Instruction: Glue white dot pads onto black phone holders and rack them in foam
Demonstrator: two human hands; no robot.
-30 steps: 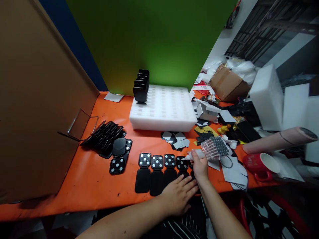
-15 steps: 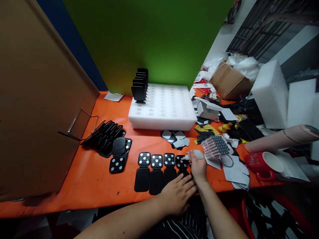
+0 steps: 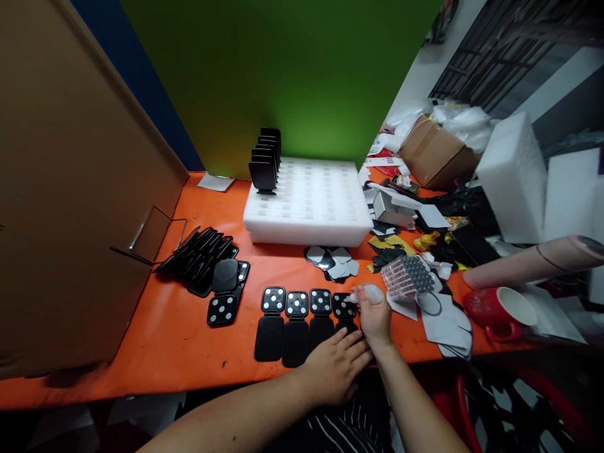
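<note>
Right hand [image 3: 375, 319] grips bottle [image 3: 374, 294], left hand [image 3: 336, 367] splays over orange table [image 3: 160, 343] (green panel [image 3: 302, 75] behind).

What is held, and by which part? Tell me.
The right hand grips the bottle by its body. The left hand lies palm down, nothing visibly gripped.

The small white squeeze bottle [image 3: 374, 294] looks like smooth, translucent plastic, while the black, round-cornered hinged plates [image 3: 296, 343] appear to be plastic with smooth, rather matt flaps. The thick white slab [image 3: 309, 235] is matt foam, and the orange table covering [image 3: 189, 358] looks smooth with a faint sheen. The red handled mug [image 3: 482, 308] has a glossy, ceramic-like surface.
</note>
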